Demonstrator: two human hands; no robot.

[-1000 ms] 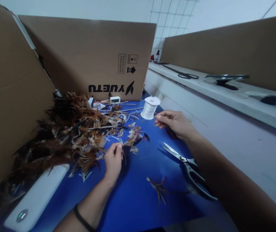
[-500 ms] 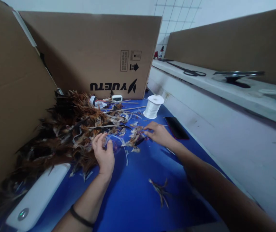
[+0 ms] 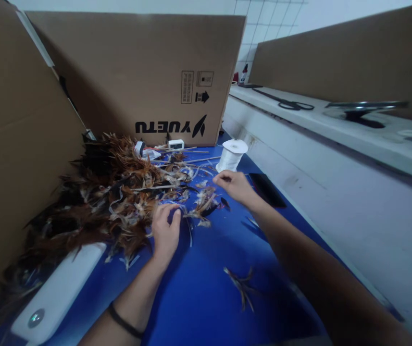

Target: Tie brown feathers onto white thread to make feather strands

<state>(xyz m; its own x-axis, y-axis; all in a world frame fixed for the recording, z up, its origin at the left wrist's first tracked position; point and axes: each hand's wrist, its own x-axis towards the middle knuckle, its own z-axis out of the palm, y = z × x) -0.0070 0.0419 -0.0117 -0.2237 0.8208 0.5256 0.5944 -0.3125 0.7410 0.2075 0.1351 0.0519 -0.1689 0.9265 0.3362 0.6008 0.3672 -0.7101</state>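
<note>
My left hand (image 3: 166,230) hovers beside the right edge of a heap of brown and black feathers (image 3: 130,178), thumb apart from its bent fingers, with nothing seen between them. Just past it lie loose fluffy feathers (image 3: 203,204) and strips of clear ribbon. Farther right, my right hand (image 3: 237,186) is closed in a pinch in front of a white spool (image 3: 231,154); what its fingertips hold, if anything, is too small to make out. A small dark feather (image 3: 225,203) rests below that hand. Nearer me on the blue table (image 3: 191,298) is a small feather bunch (image 3: 242,287).
A white oblong device (image 3: 59,293) lies at the near left. Cardboard panels (image 3: 126,72) stand behind and to the left. Beyond my right forearm is a dark phone-like slab (image 3: 266,190). Scissors (image 3: 294,105) lie on the white ledge at right.
My right hand has lifted away from the loose feathers toward the spool, leaving the small dark feather in view. My left hand has shifted right, toward the loose feathers.
</note>
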